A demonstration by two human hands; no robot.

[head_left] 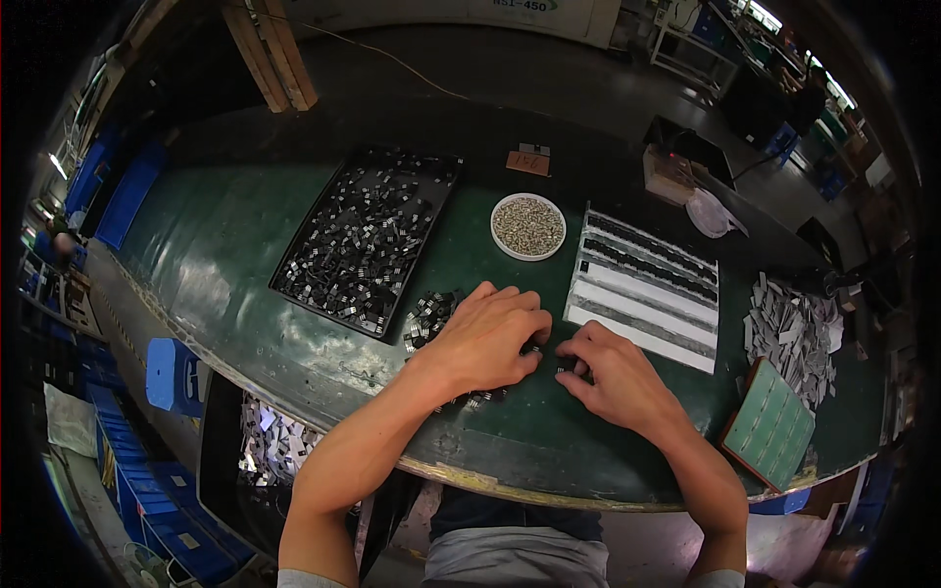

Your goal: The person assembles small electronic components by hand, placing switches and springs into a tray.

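Observation:
My left hand (pixel 490 338) rests palm down on the green table (pixel 225 265), fingers curled over a small pile of black parts (pixel 428 318). Its fingertips pinch a small dark part near the middle. My right hand (pixel 613 367) lies just to the right, fingertips bent down on another small dark part on the table. The two hands' fingertips nearly meet. What lies under the palms is hidden.
A black tray (pixel 365 238) full of small black-and-silver parts sits at the left back. A white bowl of tiny metal pieces (pixel 528 225) stands behind the hands. A striped white rack (pixel 645 287) lies right, then a heap of grey pieces (pixel 794 333) and a green board (pixel 771 421).

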